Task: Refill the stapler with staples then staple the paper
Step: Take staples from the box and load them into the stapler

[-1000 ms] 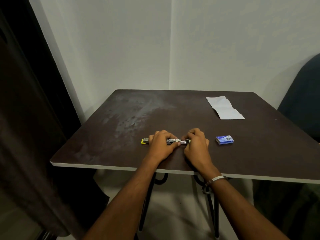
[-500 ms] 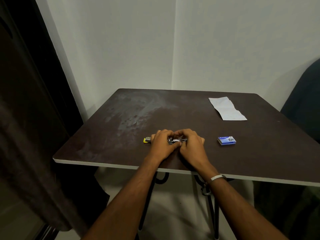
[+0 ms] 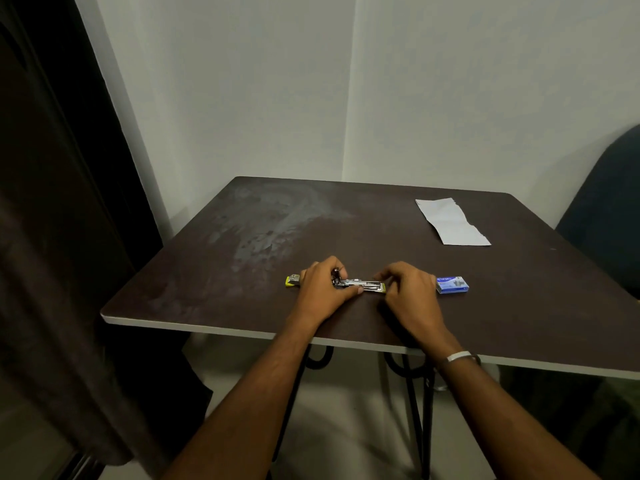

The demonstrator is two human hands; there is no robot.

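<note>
A small stapler (image 3: 360,285) with yellow ends lies opened flat near the front of the dark table (image 3: 381,233), its metal staple channel exposed. My left hand (image 3: 323,289) grips the stapler's middle and hinge, covering part of it; the yellow tip sticks out to the left. My right hand (image 3: 410,289) rests at the channel's right end with fingers curled over it. Whether it holds staples is hidden. A blue staple box (image 3: 452,285) lies just right of my right hand. A folded white paper (image 3: 450,221) lies at the far right of the table.
A dark curtain (image 3: 52,237) hangs along the left side. A dark chair back (image 3: 609,209) stands at the table's right edge. White walls meet in a corner behind the table. Black metal table legs (image 3: 420,393) show below the front edge.
My right hand has slid right along the stapler, away from my left hand, uncovering the whole metal channel. The left hand has stayed on the stapler.
</note>
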